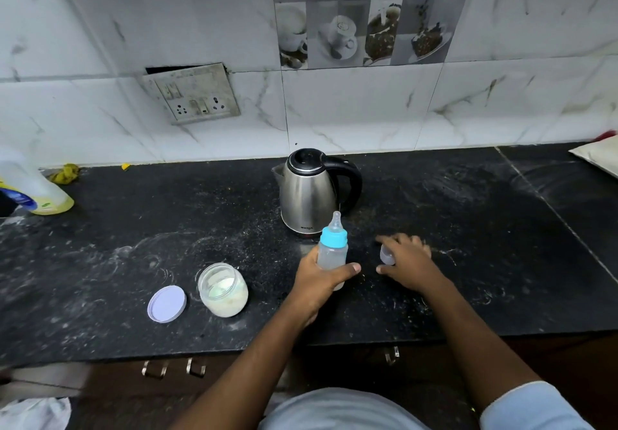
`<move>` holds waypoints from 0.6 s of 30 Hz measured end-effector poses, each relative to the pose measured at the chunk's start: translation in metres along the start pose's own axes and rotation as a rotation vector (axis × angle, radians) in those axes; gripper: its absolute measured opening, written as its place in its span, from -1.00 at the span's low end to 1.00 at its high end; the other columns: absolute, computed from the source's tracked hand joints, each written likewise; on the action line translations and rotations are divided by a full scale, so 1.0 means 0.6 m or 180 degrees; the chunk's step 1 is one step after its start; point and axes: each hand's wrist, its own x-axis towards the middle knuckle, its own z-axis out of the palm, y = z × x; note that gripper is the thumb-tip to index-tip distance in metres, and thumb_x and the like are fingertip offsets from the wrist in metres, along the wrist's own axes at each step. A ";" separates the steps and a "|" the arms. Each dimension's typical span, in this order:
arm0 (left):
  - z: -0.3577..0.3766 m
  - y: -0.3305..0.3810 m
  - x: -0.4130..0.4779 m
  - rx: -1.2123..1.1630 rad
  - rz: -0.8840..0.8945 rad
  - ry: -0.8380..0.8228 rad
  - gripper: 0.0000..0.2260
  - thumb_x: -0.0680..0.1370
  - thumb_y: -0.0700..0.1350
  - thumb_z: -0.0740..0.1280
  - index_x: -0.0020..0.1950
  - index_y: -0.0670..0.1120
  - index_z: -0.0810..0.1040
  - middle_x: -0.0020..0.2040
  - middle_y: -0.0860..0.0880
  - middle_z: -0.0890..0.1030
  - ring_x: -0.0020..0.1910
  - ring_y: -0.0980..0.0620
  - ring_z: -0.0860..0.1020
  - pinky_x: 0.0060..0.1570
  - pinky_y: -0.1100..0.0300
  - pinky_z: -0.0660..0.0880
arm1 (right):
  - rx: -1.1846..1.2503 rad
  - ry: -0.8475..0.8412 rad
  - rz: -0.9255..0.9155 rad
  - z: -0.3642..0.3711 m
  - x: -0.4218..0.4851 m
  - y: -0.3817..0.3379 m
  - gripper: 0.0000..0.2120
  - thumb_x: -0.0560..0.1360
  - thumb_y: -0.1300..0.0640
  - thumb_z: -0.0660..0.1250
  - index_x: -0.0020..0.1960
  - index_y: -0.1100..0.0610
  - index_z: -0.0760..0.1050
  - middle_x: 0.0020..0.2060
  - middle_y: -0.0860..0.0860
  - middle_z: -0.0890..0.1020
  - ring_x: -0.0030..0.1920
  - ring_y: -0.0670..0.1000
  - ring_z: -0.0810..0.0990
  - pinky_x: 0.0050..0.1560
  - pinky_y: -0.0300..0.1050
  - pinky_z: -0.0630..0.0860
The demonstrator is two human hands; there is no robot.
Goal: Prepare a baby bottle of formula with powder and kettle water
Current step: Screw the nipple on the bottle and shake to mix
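Note:
A clear baby bottle [332,252] with a blue collar and a teat stands upright on the black counter [468,245], just in front of the steel kettle [309,192]. My left hand [321,282] is wrapped around the bottle's lower half. My right hand [406,262] hovers to the right of the bottle, fingers spread and blurred, over a small clear cap [387,255]; whether it grips the cap cannot be told. An open jar of pale powder [223,291] stands to the left, with its white lid [166,303] lying flat beside it.
A white and yellow plastic bottle [33,188] stands at the far left. A yellow rag [67,172] lies by the wall. A pale packet [598,155] sits at the far right. A socket panel [192,93] hangs on the tiled wall. The counter is dusted with powder.

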 end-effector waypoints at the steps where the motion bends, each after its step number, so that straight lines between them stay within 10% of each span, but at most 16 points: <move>1: 0.001 0.000 -0.001 0.0013 -0.0008 -0.0004 -0.68 0.43 -0.19 0.66 0.09 -0.05 0.62 -0.11 0.01 0.66 -0.10 0.08 0.63 -0.12 0.21 0.60 | 0.0039 0.0095 -0.0005 0.003 0.001 -0.005 -0.36 0.56 -0.13 0.41 0.59 -0.11 0.29 0.50 0.04 0.43 0.44 0.15 0.39 0.42 0.09 0.35; 9: -0.001 0.002 0.000 -0.0110 0.0016 -0.0025 -0.68 0.45 -0.22 0.64 0.13 -0.06 0.62 -0.13 0.03 0.65 -0.18 0.17 0.62 -0.16 0.27 0.59 | 0.4149 0.0253 -0.0421 -0.100 -0.039 -0.068 -0.59 0.52 0.44 0.42 0.23 0.09 0.43 0.22 0.14 0.65 0.20 0.14 0.67 0.12 0.10 0.68; 13: 0.003 0.005 -0.003 -0.0084 0.0059 -0.0058 -0.66 0.46 -0.22 0.63 0.14 -0.01 0.62 -0.06 -0.01 0.65 -0.11 0.12 0.62 -0.10 0.22 0.61 | 0.3570 0.0107 -0.1047 -0.157 -0.061 -0.079 -0.63 0.50 0.28 0.54 0.22 0.06 0.51 0.13 0.07 0.73 0.08 -0.02 0.70 0.05 -0.12 0.66; 18: -0.004 0.005 0.000 0.0041 0.0089 -0.0174 -0.66 0.39 -0.26 0.65 0.07 0.01 0.65 -0.10 0.04 0.68 -0.10 0.08 0.63 -0.14 0.19 0.59 | 0.2981 0.0035 -0.1172 -0.213 -0.080 -0.096 -0.55 0.49 0.18 0.56 0.27 -0.02 0.44 0.07 -0.01 0.71 -0.02 0.00 0.72 -0.10 0.09 0.73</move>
